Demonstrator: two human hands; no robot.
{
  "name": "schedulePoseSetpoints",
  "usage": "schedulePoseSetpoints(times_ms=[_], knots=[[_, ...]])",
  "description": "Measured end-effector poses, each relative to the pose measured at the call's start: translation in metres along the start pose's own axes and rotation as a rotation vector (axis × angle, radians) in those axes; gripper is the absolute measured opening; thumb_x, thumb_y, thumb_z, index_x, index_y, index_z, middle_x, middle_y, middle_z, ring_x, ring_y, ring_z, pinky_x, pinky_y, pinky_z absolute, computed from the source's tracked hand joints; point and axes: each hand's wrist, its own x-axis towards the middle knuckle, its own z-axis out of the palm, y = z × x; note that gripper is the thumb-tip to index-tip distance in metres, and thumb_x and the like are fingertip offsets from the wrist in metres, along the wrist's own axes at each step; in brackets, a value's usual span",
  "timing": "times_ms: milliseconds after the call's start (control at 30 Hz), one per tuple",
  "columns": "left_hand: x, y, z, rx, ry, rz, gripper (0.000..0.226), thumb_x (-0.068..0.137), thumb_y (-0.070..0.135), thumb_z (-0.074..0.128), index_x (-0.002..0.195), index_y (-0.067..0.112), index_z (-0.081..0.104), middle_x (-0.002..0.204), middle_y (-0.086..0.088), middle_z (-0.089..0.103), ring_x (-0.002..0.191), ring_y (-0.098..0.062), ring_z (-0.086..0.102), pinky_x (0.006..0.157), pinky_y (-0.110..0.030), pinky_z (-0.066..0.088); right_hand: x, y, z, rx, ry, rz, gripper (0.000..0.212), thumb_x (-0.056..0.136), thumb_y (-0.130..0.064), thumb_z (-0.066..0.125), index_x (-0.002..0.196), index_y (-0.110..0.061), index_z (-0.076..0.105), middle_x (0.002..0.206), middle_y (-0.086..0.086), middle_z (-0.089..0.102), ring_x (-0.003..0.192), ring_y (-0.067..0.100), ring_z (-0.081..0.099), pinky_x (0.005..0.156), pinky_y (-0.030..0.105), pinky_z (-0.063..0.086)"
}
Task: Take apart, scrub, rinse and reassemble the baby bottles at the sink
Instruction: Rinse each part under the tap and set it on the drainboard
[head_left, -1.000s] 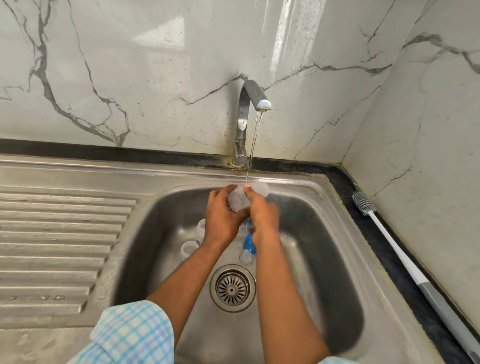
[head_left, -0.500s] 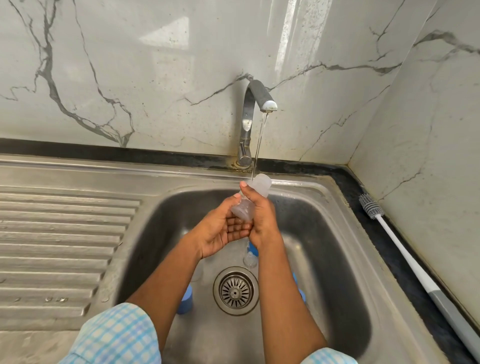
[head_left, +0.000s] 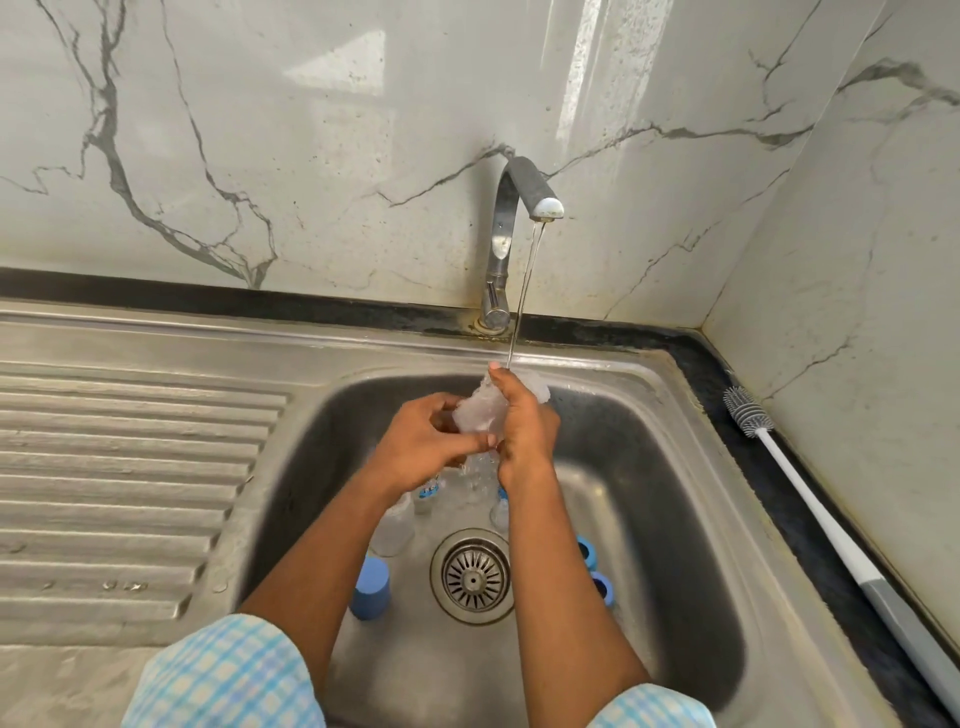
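Observation:
Under the thin stream from the tap (head_left: 524, 192) I hold a clear, translucent bottle part (head_left: 479, 413) over the sink basin (head_left: 649, 467). My right hand (head_left: 522, 426) grips it from the right, thumb up at the water. My left hand (head_left: 423, 441) grips it from the left, fingers curled around its lower side. Beneath my hands, clear bottles (head_left: 395, 525) lie on the basin floor, partly hidden. A blue cap (head_left: 370, 587) stands left of the drain (head_left: 471, 576). Two blue rings (head_left: 595, 569) lie to its right.
A white-handled bottle brush (head_left: 810, 499) with a grey head lies on the dark counter strip along the right wall. The ribbed steel drainboard (head_left: 119, 483) stretches to the left. Marble walls close off the back and right.
My left hand turned from an open palm under the part to a curled grip on it. Water now splashes off the part. The view shifted slightly.

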Motion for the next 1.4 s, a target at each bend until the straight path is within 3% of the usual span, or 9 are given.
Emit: schedulePoseSetpoints(times_ms=[100,233,533,667,833,1000,1133,1267,1400], knots=[[-0.009,0.001,-0.003,-0.527,-0.135,-0.309,0.051,0.097,0.047,0.047,0.108,0.0,0.063,0.068,-0.01,0.06,0.052,-0.013,0.052,0.064,-0.035,0.059,-0.001,-0.004,0.005,-0.004,-0.176,0.007,0.029,0.079,-0.033,0.078,0.096,-0.011,0.07,0.097,0.014,0.072,0.09,0.028,0.069,0.085,0.042,0.055],[-0.009,0.001,-0.007,-0.693,-0.245,-0.42,0.059,0.094,0.055,0.05,0.11,0.0,0.063,0.066,-0.01,0.056,0.05,-0.011,0.052,0.062,-0.031,0.06,-0.003,-0.004,0.005,0.027,-0.252,-0.058,0.024,0.074,-0.029,0.076,0.089,-0.012,0.068,0.087,0.016,0.071,0.082,0.03,0.066,0.081,0.042,0.053],[0.0,-0.012,0.009,0.235,0.054,0.204,0.062,0.07,0.023,0.089,0.124,0.026,0.06,0.108,0.012,0.068,0.096,-0.003,0.066,0.084,-0.019,0.054,0.002,-0.006,-0.003,0.034,0.175,-0.065,0.012,0.084,-0.015,0.072,0.086,-0.01,0.062,0.08,0.008,0.065,0.069,0.02,0.062,0.059,0.029,0.054],[-0.007,0.004,0.017,-0.201,-0.06,-0.015,0.031,0.086,0.031,0.074,0.108,0.01,0.069,0.092,-0.006,0.073,0.079,-0.015,0.068,0.076,-0.028,0.059,0.001,-0.012,-0.001,0.106,0.042,-0.102,0.019,0.079,-0.021,0.08,0.088,-0.011,0.067,0.078,0.014,0.071,0.075,0.029,0.068,0.077,0.045,0.058],[-0.005,0.01,0.024,-0.557,-0.115,-0.243,0.035,0.091,0.037,0.065,0.103,0.004,0.069,0.085,-0.015,0.069,0.068,-0.017,0.064,0.071,-0.034,0.06,0.002,-0.013,-0.002,0.154,-0.15,-0.107,0.032,0.074,-0.022,0.082,0.098,-0.009,0.065,0.081,0.013,0.068,0.079,0.029,0.066,0.076,0.044,0.055],[0.001,-0.006,0.037,0.023,0.241,0.208,0.039,0.077,0.021,0.08,0.112,0.027,0.066,0.095,0.007,0.074,0.085,-0.008,0.069,0.077,-0.027,0.057,0.007,0.004,0.003,-0.011,-0.022,-0.091,0.044,0.078,-0.021,0.08,0.117,-0.009,0.063,0.107,0.014,0.07,0.096,0.028,0.069,0.09,0.048,0.057],[0.004,-0.011,0.033,0.277,0.331,0.292,0.046,0.078,0.032,0.073,0.123,0.033,0.063,0.096,0.012,0.073,0.084,-0.002,0.067,0.072,-0.023,0.053,0.006,0.015,0.006,-0.076,-0.033,-0.091,0.052,0.074,-0.021,0.084,0.12,-0.009,0.062,0.106,0.013,0.072,0.098,0.028,0.071,0.089,0.046,0.059],[0.005,0.0,0.03,-0.241,0.17,0.025,0.009,0.088,0.023,0.069,0.085,0.015,0.069,0.066,0.002,0.066,0.065,-0.013,0.059,0.061,-0.029,0.052,0.007,0.008,0.002,-0.101,-0.186,-0.092,0.051,0.072,-0.018,0.084,0.116,-0.004,0.063,0.102,0.02,0.071,0.091,0.031,0.071,0.08,0.046,0.06],[0.001,0.01,0.027,-0.721,-0.095,-0.317,0.044,0.091,0.049,0.063,0.097,0.006,0.07,0.063,-0.004,0.057,0.059,-0.013,0.055,0.059,-0.026,0.056,0.009,0.007,-0.002,-0.13,-0.244,-0.03,0.068,0.064,-0.04,0.083,0.122,-0.013,0.061,0.105,0.015,0.071,0.096,0.033,0.069,0.078,0.04,0.057]])
